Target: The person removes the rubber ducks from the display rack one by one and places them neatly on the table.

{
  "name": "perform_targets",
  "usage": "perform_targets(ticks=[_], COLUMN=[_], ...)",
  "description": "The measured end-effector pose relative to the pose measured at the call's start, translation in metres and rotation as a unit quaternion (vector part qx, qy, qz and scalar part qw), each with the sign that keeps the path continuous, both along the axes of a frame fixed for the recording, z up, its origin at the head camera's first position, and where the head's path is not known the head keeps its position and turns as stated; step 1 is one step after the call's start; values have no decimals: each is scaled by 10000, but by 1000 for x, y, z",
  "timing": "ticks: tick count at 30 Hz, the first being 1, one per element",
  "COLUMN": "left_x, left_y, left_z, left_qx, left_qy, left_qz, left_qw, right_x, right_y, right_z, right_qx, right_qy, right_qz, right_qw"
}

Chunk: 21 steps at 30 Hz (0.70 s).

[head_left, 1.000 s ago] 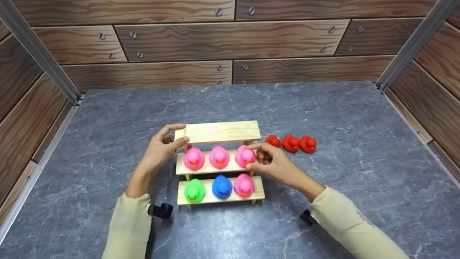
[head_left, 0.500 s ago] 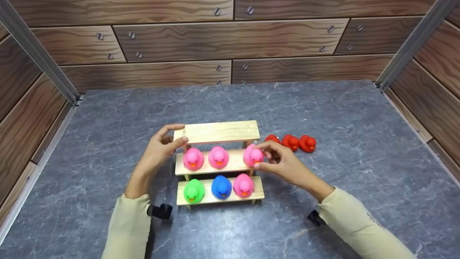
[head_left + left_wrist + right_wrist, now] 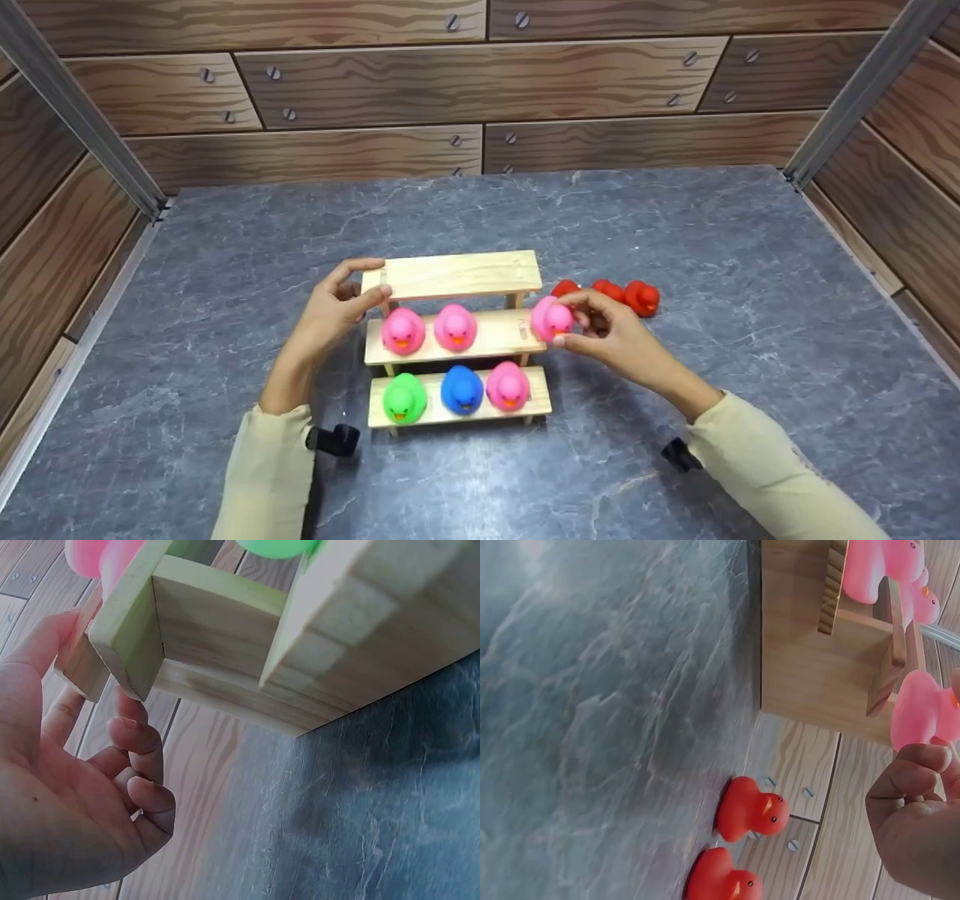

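Right hand (image 3: pixel 616 328) pinches 1 round pink rubbery duck (image 3: pixel 550 322), shifted toward 3 o'clock, freeing space on 3-step pale-wood rack (image 3: pixel 457 275) (left hand (image 3: pixel 328 311) gripping).

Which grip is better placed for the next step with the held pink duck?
Likely the right grip: it pinches the pink duck near the right end of the middle shelf, so no exchange seems needed. The left grip holds the top shelf by its left end, away from that duck.
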State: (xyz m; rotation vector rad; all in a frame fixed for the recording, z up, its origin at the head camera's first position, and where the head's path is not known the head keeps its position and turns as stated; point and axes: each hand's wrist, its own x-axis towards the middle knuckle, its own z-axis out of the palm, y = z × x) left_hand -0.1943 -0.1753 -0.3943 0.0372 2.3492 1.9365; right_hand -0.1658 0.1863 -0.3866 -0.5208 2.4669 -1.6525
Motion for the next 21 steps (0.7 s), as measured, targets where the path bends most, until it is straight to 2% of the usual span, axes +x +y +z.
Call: perform_targets(ticks=[7, 14, 21], left_x=[1, 0, 0], left_y=[0, 1, 0], left_z=[0, 0, 0], left_qx=[-47, 97, 124], left_qy=[-26, -22, -14], left_qz=[15, 11, -26], left_qw=[10000, 9999, 9999], right_x=[-1, -3, -6], right_y=[9, 17, 22], right_z=[-2, -7, -12], right_qx=[102, 62, 110], right_qy=[-69, -183, -125], right_qz=[-142, -282, -323], right_qw=[9998, 9994, 9993])
